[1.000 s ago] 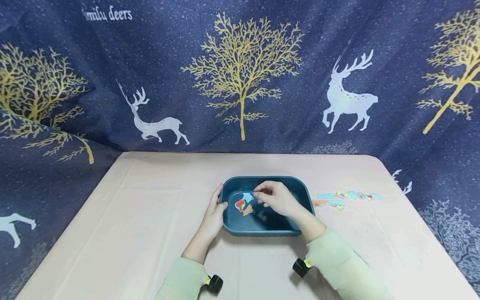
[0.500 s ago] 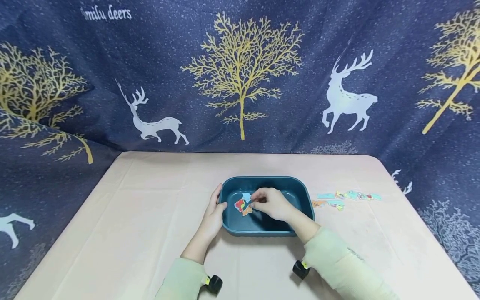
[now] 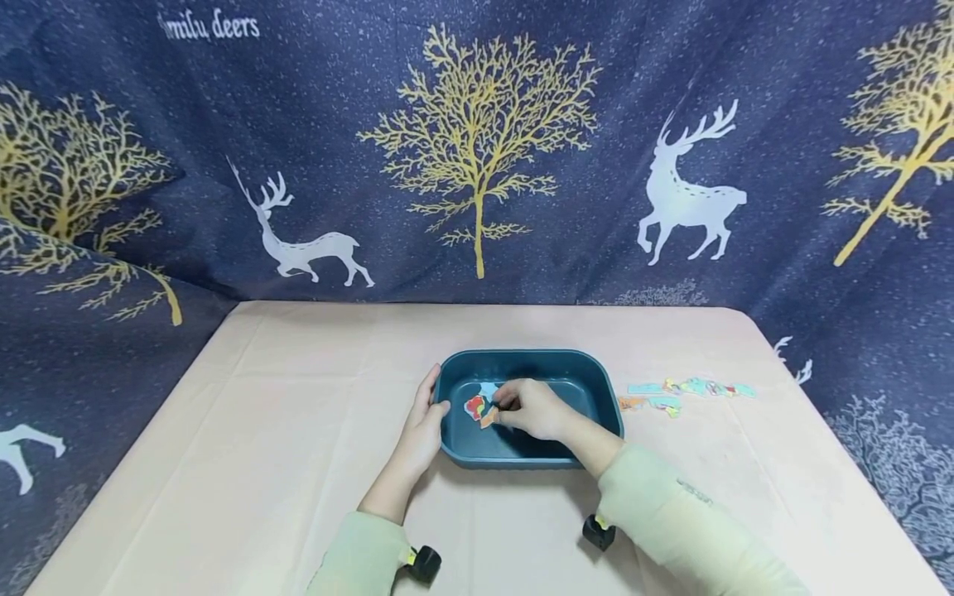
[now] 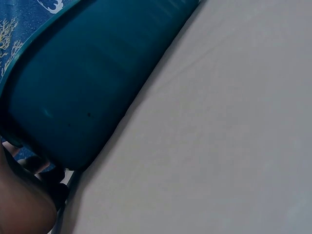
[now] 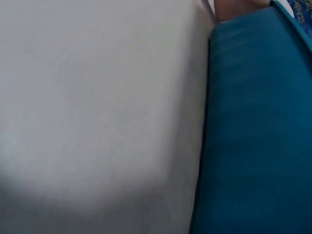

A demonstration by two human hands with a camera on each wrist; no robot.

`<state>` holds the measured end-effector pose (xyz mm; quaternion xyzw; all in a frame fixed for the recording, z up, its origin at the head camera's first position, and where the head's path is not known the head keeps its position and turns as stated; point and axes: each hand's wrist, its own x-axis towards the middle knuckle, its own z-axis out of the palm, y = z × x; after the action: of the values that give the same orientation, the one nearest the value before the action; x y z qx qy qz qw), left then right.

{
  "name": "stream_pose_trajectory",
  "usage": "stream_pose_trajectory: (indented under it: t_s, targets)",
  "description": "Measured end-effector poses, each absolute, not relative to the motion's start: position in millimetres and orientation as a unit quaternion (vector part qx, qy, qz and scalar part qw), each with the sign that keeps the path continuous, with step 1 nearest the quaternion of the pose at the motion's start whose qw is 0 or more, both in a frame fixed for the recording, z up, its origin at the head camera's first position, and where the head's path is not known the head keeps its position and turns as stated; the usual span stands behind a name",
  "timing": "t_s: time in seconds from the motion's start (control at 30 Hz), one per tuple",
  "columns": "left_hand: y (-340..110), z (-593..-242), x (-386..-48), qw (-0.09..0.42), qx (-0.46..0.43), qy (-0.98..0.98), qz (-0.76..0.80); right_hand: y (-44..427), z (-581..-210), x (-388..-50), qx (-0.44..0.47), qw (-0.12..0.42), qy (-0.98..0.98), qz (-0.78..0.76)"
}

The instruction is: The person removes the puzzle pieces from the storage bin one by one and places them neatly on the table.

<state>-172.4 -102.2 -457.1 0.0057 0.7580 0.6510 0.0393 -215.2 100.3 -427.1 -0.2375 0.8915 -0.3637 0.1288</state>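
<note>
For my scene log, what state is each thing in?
Teal tray: upright, uncovered.
Left hand: gripping the tray.
Right hand: fingers bent, hold unclear.
Red piece: flat in tray.
Orange piece: in tray, by fingers.
Light-blue piece: in tray.
Outer pieces: flat on table.
Backdrop: hanging.

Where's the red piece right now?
In the head view, the red piece lies in the left part of the teal tray, between the left hand and the right hand.

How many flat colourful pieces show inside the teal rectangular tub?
3 visible: a light-blue piece farthest, a mostly red piece leftmost, an orange piece nearest; the right hand may hide others.
</note>
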Motion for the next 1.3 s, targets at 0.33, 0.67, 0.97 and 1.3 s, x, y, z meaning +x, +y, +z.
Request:
stream_pose_trajectory:
  t_s: [0.33, 0.67, 0.97, 1.3]
  targets:
    - [-101.4, -458.4, -174.7, 0.037, 0.002, 0.755, 0.654, 99.3, -426.5, -210.8, -0.275, 0.1, 0.917, -0.273]
    - [-101.0, -457.3, -174.5, 0.034, 0.008, 0.752, 0.658, 98.0, -427.8, -212.2, -0.275, 0.099, 0.921, -0.258]
    - [-100.5, -454.9, -173.1, 0.03, 0.012, 0.754, 0.657, 96.5, -429.1, -210.3, -0.286, 0.1, 0.922, -0.243]
    - [-100.8, -456.7, -173.7, 0.03, 0.01, 0.755, 0.655, 102.1, -425.4, -211.3, -0.298, 0.12, 0.893, -0.314]
